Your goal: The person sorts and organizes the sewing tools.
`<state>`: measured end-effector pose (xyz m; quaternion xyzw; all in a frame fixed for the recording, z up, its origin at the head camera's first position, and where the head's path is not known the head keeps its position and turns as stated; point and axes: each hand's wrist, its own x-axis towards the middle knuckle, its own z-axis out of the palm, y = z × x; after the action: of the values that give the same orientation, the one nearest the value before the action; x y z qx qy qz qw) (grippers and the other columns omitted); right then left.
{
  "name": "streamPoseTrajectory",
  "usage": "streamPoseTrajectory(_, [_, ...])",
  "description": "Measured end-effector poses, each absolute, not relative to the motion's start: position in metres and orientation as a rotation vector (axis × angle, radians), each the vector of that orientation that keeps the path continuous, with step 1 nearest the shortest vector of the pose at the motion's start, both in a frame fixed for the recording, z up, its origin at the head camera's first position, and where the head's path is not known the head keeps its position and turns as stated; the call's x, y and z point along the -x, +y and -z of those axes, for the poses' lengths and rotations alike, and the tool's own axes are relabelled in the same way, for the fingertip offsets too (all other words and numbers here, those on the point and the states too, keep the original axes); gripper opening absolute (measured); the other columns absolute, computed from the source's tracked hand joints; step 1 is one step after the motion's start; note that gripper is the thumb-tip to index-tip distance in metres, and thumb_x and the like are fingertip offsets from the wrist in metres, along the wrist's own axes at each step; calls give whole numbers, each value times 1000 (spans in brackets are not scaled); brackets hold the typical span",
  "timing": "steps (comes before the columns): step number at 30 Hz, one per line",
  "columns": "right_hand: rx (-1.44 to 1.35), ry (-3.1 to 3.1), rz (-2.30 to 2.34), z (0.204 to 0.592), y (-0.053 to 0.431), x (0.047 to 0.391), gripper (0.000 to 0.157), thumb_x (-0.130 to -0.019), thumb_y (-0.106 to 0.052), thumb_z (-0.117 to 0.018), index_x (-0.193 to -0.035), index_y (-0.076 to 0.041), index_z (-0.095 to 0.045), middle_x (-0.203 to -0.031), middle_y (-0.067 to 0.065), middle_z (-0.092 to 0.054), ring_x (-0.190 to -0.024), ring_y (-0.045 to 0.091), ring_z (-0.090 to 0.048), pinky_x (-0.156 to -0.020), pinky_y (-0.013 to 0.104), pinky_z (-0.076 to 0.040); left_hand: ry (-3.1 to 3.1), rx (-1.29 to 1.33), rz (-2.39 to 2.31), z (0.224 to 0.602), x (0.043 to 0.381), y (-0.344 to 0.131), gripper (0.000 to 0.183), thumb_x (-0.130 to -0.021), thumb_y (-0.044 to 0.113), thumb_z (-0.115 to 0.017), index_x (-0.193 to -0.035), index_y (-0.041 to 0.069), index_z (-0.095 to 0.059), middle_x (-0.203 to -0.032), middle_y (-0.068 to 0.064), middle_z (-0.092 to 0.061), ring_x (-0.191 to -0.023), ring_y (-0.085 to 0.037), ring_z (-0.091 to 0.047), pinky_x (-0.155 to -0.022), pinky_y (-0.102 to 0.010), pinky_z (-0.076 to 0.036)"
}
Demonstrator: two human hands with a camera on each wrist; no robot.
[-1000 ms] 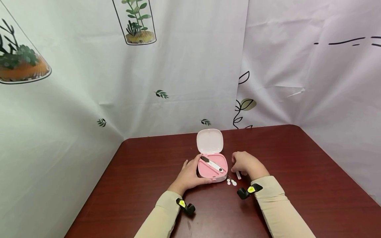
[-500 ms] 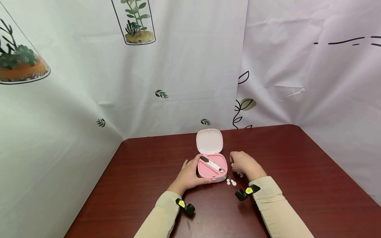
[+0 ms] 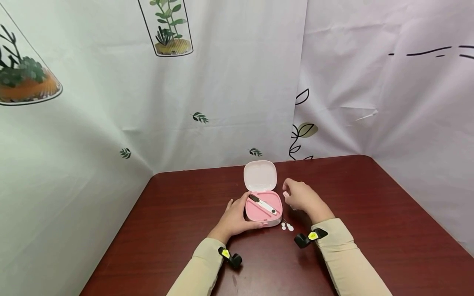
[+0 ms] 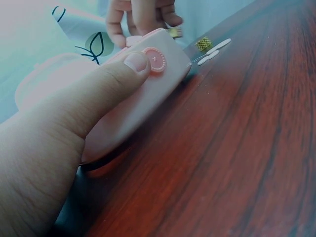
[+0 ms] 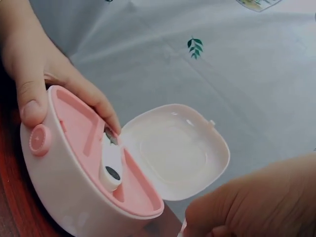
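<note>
well, the left hand (image 3: pixel 234 218) grips the box (image 3: pixel 272 223) at its nine o'clock; the right hand (image 3: pixel 305 201), at three, pinches a pink piece (image 3: pixel 286 194) (mostly hidden). a low sweep could scatter the discs (image 3: pixel 290 227) at four; a loose pinch, drop the piece.

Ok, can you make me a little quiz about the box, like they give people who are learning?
1. True or false: the pink-and-white box has its lid shut.
2. Which hand holds the box?
3. Where is the white tool with the dark end?
A) On the table
B) In the pink tray
C) Behind the box

Key: 1. False, the lid is open. 2. The left hand. 3. B.
</note>
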<state>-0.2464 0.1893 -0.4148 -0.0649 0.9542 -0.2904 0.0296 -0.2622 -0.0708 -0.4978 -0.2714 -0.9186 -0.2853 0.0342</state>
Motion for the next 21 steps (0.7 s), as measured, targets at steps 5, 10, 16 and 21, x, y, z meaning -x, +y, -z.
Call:
streamPoseTrajectory(5, [342,2962,1050,414,187,249,26,-89,-5,-65,-114,-6,-59,-82,5,-59,-62,17,-56,-56,30,-50,-2827,840,869,499,263,-71,117,-67,75,-78,-158,22,-28,-149,3,-50,-137,-16,-47,-120,-59,-16])
streamPoseTrajectory(10, [468,2992,1094,416,182,251,24,-86,-3,-65,-109,-8,-61,-81,2,-60,-64,16,-55,-57,30,-49,-2826,841,875,499,263,-71,115,-67,75,-78,-158,23,-28,-147,4,-52,-135,-16,-48,-120,-59,-16])
streamPoseTrajectory(16, [527,2991,1118,419,177,251,23,-85,-2,-66,-107,-8,-62,-81,1,-60,-66,15,-54,-58,29,-48,-2834,840,877,497,261,-71,116,-68,74,-78,-158,22,-28,-148,3,-52,-135,-17,-48,-119,-60,-17])
streamPoseTrajectory(21, [550,2964,1106,420,172,251,22,-86,-1,-66,-107,-9,-62,-82,0,-61,-68,14,-54,-61,29,-49,-2839,836,876,496,261,-71,116,-68,75,-77,-158,22,-28,-149,3,-51,-136,-18,-48,-119,-60,-17])
